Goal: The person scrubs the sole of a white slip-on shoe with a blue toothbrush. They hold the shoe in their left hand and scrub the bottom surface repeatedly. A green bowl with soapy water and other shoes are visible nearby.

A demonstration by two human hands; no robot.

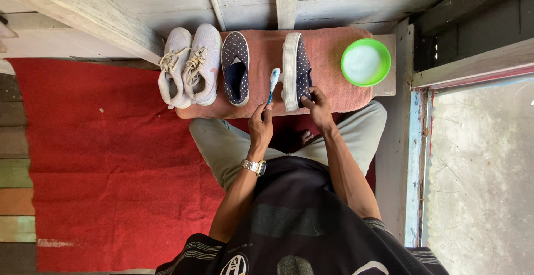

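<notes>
My left hand [260, 122], with a metal watch on its wrist, grips a blue and white toothbrush [273, 83], bristles pointing away from me. My right hand [318, 105] holds a dark blue slip-on shoe with white dots [295, 69], tipped on its side so its white sole faces the brush. The brush head is just left of that sole, close to it. The matching dotted shoe [235, 66] lies flat to the left of the brush. Both shoes rest on a pink towel [328, 47].
A pair of white lace-up sneakers [189, 66] sits on the towel's left end. A green bowl of whitish liquid [365, 62] stands at its right end. A red carpet [111, 158] covers the floor to the left, and a wooden wall rises behind.
</notes>
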